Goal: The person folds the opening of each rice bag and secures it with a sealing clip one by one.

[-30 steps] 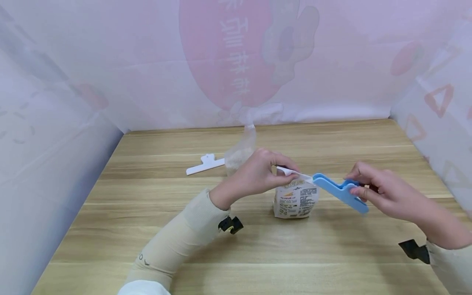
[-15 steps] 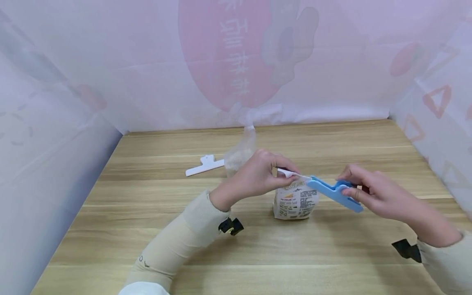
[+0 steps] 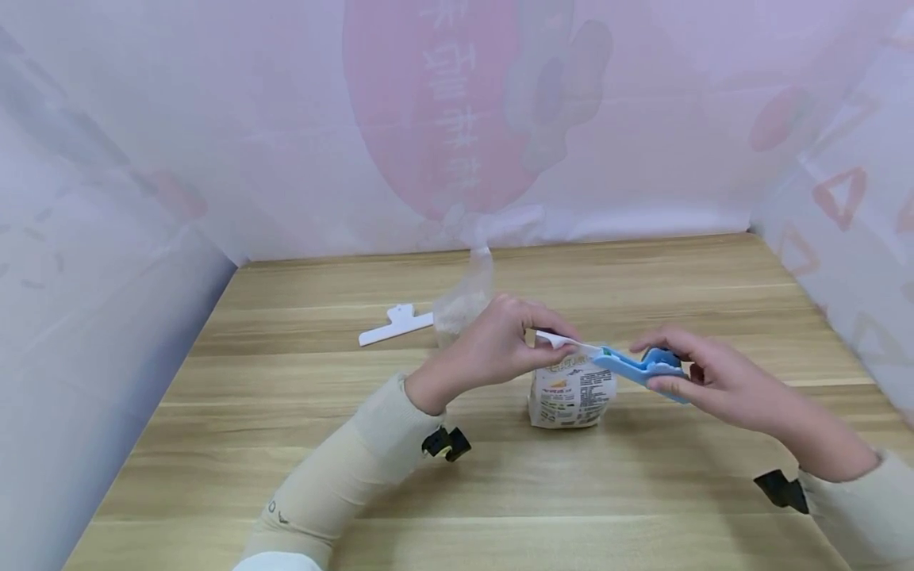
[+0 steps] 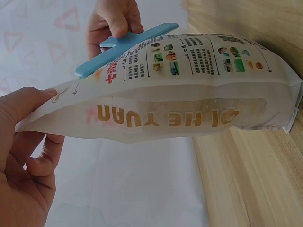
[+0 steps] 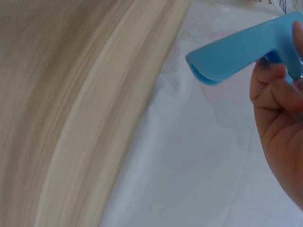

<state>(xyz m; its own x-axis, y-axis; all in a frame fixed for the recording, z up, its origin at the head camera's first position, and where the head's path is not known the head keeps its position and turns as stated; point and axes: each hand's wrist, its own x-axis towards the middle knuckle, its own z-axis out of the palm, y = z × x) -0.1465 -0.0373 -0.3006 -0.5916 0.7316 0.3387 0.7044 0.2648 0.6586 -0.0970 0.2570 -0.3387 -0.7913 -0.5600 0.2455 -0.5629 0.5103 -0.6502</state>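
Observation:
A white printed food bag (image 3: 571, 396) stands upright on the wooden table. My left hand (image 3: 500, 337) pinches the left part of its flattened top edge between thumb and fingers. With thumb and fingers on its handles, my right hand (image 3: 721, 381) holds a light blue bag clip (image 3: 631, 366). The clip's left end overlaps the right end of the bag's top edge. In the left wrist view the bag (image 4: 170, 113) shows its side panel, and the blue clip (image 4: 125, 49) lies along its printed face. The right wrist view shows the clip's (image 5: 241, 49) far end, its bars slightly parted.
A white clip (image 3: 396, 323) lies on the table (image 3: 286, 444) at the back left. Beside it stands a translucent bag (image 3: 462, 305) with a tall twisted top, partly hidden by my left hand. Printed white sheets (image 3: 286, 159) enclose the table's back and sides.
My right hand has moved left with the blue clip, bringing the clip's end farther over the bag's top edge. My left hand keeps its pinch, nearly still.

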